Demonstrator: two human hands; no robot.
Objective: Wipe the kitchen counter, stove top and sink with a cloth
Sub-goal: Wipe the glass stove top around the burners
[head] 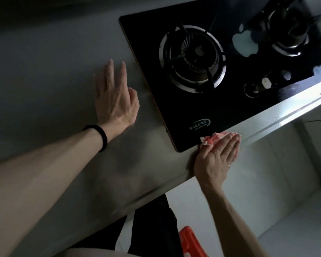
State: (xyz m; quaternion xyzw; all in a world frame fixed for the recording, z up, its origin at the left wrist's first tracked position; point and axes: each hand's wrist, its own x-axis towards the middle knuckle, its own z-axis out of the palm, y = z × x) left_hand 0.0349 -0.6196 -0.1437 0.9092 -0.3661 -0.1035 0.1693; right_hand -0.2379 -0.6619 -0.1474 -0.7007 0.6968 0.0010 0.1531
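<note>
The dull grey kitchen counter (pixel 44 80) takes the whole left and middle of the frame. The sink does not show anywhere. At the upper right lies the black glass stove top (pixel 193 112) with two round steel gas burners; the nearer burner (pixel 192 58) has a dark grate over it.

The person's left hand (pixel 115 97), left of centre, is spread with straight fingers over the counter, just beside the stove's edge. It holds nothing, and I cannot tell if it really touches the surface. The right hand (pixel 217 158), lower right of centre, lies with flat fingers on a small crumpled pink and white cloth (pixel 211 140) and presses it on the counter's front edge, at the near corner of the stove. It does not clench the cloth.

I think the danger is this edge. Because the cloth is only pressed and not gripped, one stroke outward may push it off the counter to the floor. On the stove, it may catch on the grate or turn the black control knob (pixel 252 88).
</note>
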